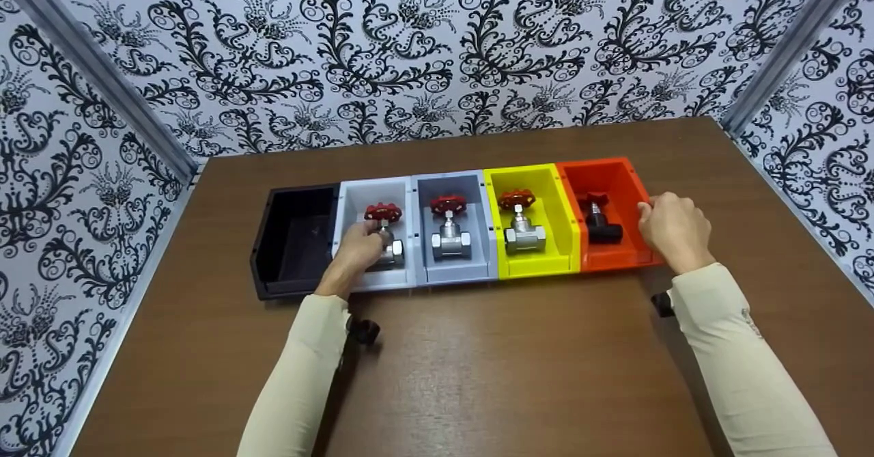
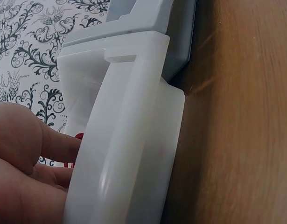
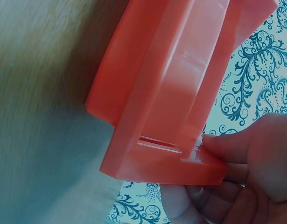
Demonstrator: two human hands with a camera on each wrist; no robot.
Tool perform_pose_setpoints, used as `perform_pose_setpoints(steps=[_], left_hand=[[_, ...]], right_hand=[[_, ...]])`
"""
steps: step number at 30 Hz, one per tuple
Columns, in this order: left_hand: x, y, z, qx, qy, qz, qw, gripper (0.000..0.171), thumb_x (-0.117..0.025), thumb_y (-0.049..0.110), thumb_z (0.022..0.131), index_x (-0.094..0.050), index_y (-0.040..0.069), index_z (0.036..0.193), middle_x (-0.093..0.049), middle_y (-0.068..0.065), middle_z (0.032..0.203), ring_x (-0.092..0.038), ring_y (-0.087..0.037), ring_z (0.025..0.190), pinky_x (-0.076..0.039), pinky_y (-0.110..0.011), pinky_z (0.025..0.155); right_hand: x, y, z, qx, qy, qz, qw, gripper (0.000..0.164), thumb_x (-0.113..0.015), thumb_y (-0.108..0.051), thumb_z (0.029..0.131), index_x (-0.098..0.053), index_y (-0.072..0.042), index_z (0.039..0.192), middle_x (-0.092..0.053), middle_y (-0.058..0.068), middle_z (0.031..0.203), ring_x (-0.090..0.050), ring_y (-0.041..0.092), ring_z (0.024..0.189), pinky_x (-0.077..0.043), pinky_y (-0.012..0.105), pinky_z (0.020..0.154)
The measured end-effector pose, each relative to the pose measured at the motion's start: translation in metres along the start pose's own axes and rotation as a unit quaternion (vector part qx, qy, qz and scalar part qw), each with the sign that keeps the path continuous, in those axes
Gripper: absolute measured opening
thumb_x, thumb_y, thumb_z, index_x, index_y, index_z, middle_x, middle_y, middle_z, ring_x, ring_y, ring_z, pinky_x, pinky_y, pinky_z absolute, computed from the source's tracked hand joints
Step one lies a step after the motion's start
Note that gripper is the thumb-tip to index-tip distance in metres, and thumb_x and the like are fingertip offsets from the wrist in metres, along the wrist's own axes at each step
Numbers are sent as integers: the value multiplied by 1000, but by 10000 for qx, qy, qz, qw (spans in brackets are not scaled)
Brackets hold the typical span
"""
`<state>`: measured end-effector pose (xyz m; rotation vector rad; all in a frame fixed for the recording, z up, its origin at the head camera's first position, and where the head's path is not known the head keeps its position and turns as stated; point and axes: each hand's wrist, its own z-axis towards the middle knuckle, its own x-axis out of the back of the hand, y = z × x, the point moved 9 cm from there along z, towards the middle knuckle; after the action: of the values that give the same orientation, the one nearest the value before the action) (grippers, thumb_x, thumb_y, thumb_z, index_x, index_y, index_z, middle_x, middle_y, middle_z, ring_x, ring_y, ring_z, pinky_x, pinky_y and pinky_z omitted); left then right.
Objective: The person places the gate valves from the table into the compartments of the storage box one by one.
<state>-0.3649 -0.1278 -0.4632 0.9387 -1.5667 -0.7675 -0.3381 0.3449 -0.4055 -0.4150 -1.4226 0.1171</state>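
Note:
My left hand (image 1: 358, 245) reaches into the white bin (image 1: 376, 281). It is at the stem of a metal valve (image 1: 394, 255) with a red handwheel (image 1: 384, 212). In the left wrist view the bin's front wall (image 2: 117, 130) hides the fingertips, so the hold on the valve cannot be made out. My right hand (image 1: 676, 230) pinches the outer rim of the red bin (image 3: 164, 163), thumb on one side and fingers on the other. Inside the red bin (image 1: 618, 259) lies a dark valve (image 1: 602, 231) with a red knob.
Left of the white bin is a black bin (image 1: 297, 286). A grey-blue bin (image 1: 461, 270) and a yellow bin (image 1: 539, 267) each hold a metal valve (image 1: 450, 240) with a red handwheel. The joined row stands on a brown wooden table (image 1: 478, 361), before a patterned wall (image 1: 437, 54).

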Motion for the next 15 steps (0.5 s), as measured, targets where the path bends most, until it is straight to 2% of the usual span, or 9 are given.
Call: perform_pose_setpoints(steps=[8, 12, 15], left_hand=[[1, 2, 1, -101, 11, 152, 9998, 30, -45, 6, 97, -61, -7, 119, -57, -16, 104, -49, -25, 95, -39, -28, 76], [1, 2, 0, -91, 18, 331, 9994, 38, -45, 8, 98, -57, -8, 130, -59, -21, 122, -50, -27, 108, -43, -36, 91], [1, 4, -2, -96, 23, 348, 9993, 44, -45, 9, 98, -50, -9, 138, -54, -24, 137, -49, -29, 119, -41, -42, 103]], right_hand=[[0, 0, 1, 2, -20, -3, 10000, 32, -49, -23, 101, -68, 2, 108, -62, 39, 102, -59, 58, 86, -47, 65, 69], [0, 1, 1, 21, -35, 7, 10000, 32, -50, -23, 101, -68, 2, 108, -62, 39, 103, -59, 58, 86, -47, 65, 69], [0, 0, 0, 32, -16, 8, 10000, 32, -49, -23, 101, -68, 2, 105, -63, 38, 101, -59, 58, 85, -47, 64, 69]])
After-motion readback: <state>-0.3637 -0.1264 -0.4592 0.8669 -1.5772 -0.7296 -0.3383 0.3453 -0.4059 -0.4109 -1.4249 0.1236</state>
